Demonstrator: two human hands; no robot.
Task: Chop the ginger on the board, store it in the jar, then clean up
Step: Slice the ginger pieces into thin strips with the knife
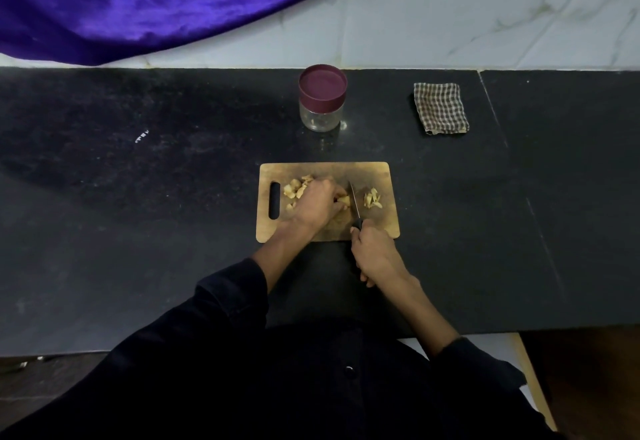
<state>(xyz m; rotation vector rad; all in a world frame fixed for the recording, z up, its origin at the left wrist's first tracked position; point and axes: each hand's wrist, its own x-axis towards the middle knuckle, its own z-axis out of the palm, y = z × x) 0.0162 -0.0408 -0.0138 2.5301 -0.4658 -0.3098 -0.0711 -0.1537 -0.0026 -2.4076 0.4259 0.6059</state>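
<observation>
A wooden cutting board [381, 173] lies on the black counter in front of me. My left hand [317, 202] pinches a piece of ginger [344, 201] against the board. My right hand [375, 254] grips the black handle of a knife [354, 202], whose blade stands just right of that piece. Uncut ginger chunks [294, 188] lie left of my left hand, partly hidden by it. A small pile of chopped ginger [372, 198] sits right of the blade. A clear jar [322, 102] with a maroon lid on stands behind the board.
A folded checked cloth [440, 108] lies at the back right of the counter. Purple fabric [156, 3] drapes over the white tiled wall at the back left. The counter's front edge runs just below my arms.
</observation>
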